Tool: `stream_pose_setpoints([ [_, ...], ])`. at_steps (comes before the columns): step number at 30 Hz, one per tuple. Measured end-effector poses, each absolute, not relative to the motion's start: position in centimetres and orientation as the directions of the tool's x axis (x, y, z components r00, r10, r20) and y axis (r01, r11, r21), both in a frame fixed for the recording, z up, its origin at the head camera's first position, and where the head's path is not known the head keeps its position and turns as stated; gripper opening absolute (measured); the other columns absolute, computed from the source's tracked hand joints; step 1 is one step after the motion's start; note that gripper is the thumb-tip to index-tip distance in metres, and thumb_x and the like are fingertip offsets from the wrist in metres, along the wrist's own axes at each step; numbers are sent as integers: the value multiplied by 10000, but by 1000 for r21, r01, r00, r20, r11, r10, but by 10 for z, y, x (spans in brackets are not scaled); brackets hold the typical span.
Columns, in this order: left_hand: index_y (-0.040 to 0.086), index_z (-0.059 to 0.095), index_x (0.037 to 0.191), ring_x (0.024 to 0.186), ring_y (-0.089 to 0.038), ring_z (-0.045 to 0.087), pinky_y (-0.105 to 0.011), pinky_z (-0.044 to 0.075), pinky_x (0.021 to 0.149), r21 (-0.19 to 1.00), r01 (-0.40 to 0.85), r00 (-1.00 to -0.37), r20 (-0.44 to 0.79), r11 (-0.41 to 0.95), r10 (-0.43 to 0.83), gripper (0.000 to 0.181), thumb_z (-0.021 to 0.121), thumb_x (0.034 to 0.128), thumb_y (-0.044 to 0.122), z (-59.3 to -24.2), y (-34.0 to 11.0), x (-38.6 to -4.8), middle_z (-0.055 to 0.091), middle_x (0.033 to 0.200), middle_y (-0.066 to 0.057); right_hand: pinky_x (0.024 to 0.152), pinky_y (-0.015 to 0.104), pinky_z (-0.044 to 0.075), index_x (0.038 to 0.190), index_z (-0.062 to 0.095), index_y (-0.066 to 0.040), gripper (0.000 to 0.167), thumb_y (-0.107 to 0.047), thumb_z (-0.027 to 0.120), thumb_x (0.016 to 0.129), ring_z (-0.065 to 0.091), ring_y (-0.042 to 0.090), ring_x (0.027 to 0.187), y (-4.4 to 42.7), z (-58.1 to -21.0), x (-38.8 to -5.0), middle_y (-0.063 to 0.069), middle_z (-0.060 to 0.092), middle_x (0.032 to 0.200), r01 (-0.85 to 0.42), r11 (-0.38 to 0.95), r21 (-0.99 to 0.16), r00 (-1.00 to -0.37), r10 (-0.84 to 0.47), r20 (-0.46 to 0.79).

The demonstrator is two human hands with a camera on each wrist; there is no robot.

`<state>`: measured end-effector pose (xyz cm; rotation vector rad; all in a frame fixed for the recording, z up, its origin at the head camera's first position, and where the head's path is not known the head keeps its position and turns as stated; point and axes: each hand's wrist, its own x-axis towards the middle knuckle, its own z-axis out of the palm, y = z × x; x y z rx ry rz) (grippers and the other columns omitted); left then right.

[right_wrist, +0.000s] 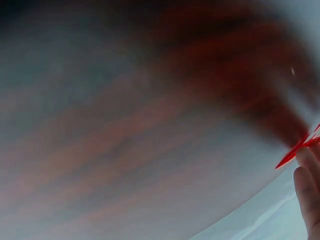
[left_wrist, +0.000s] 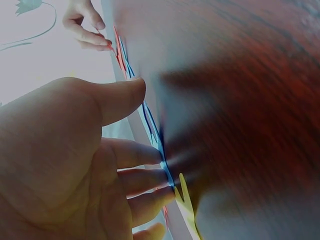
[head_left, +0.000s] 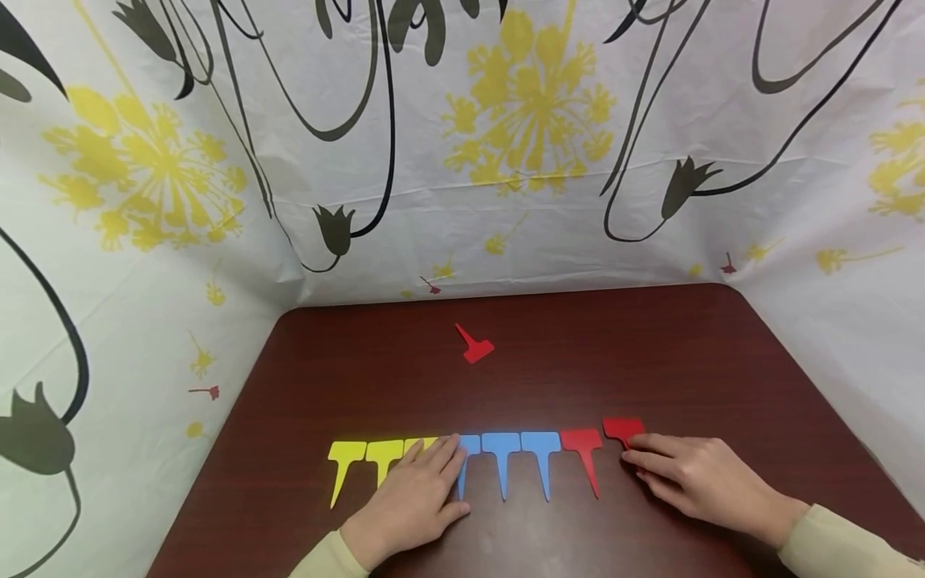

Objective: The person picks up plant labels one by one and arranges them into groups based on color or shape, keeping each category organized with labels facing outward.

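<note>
T-shaped plastic plant labels lie in a row across the brown table. From the left in the head view come yellow labels (head_left: 348, 452), blue labels (head_left: 501, 443) and a red label (head_left: 581, 440). My left hand (head_left: 421, 499) rests flat across the yellow-blue join, its fingertips on the labels and partly covering them. Beside the row's right end, my right hand (head_left: 697, 479) holds another red label (head_left: 623, 428) at its fingertips, slightly higher than its neighbour with a small gap between. The right hand covers most of that label's stem.
One more red label (head_left: 477, 348) lies slanted farther back on the table (head_left: 361, 361). A white cloth (head_left: 549, 233) printed with flowers hangs behind the table and along both sides.
</note>
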<state>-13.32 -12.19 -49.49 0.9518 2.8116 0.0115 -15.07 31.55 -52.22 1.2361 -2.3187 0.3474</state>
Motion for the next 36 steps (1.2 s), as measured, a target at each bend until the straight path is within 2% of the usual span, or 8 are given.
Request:
stream_pose_setpoints([
  [12, 102, 414, 1548, 1483, -252, 304, -549, 294, 1151, 54, 615, -774, -150, 786, 616, 753, 579, 970, 554, -495, -123, -133, 328, 1617, -84, 601, 273, 559, 1134, 770, -183, 352, -321, 466, 1021, 700, 95, 887, 314, -525, -143, -11, 674, 1154, -861, 507, 30, -417, -740, 528],
  [18, 99, 411, 1549, 1484, -251, 300, -548, 297, 1149, 46, 623, -769, -146, 781, 622, 762, 586, 966, 558, -496, -124, -133, 320, 1620, -88, 614, 289, 562, 1149, 763, -183, 364, -313, 449, 1018, 693, 103, 900, 313, -524, -142, -15, 667, 1165, -859, 510, 41, -419, -747, 516],
  [21, 99, 411, 1549, 1485, -250, 298, -548, 297, 1149, 50, 623, -769, -144, 781, 623, 766, 589, 964, 560, -496, -124, -133, 318, 1621, -88, 608, 263, 550, 1167, 758, -200, 376, -314, 437, 1009, 680, 97, 936, 313, -522, -142, -29, 658, 1179, -847, 532, 10, -458, -737, 497],
  [23, 100, 410, 1549, 1485, -249, 297, -547, 295, 1150, 49, 622, -769, -146, 781, 622, 770, 590, 962, 563, -496, -124, -133, 316, 1622, -87, 600, 228, 535, 1198, 748, -217, 384, -324, 442, 993, 669, 85, 970, 313, -520, -142, -40, 647, 1206, -817, 576, -19, -516, -718, 468],
  [26, 100, 404, 1552, 1487, -246, 292, -544, 289, 1154, 47, 621, -770, -150, 782, 620, 777, 587, 961, 569, -496, -124, -134, 310, 1625, -86, 580, 198, 509, 1266, 719, -226, 378, -277, 573, 921, 660, 96, 1020, 313, -517, -144, -29, 627, 1272, -757, 651, -59, -614, -677, 407],
  [28, 101, 401, 1554, 1488, -245, 291, -544, 286, 1156, 47, 620, -771, -152, 783, 619, 779, 585, 962, 572, -496, -125, -134, 307, 1626, -84, 597, 220, 524, 1296, 702, -217, 447, -227, 663, 851, 661, 116, 1049, 312, -516, -144, -13, 615, 1311, -723, 688, -62, -657, -658, 369],
  [31, 101, 398, 1556, 1487, -248, 293, -546, 286, 1155, 53, 619, -770, -153, 783, 619, 778, 585, 963, 570, -496, -125, -134, 308, 1626, -85, 618, 276, 554, 1299, 700, -187, 545, -155, 742, 757, 669, 144, 1054, 311, -517, -145, 14, 613, 1326, -712, 700, -54, -671, -655, 347],
  [36, 97, 401, 1554, 1486, -251, 295, -545, 288, 1155, 54, 623, -768, -145, 780, 623, 777, 586, 964, 568, -497, -125, -133, 310, 1624, -91, 613, 279, 556, 1287, 706, -184, 542, -151, 753, 748, 679, 132, 1021, 312, -520, -145, 11, 620, 1312, -714, 699, -53, -670, -658, 343],
])
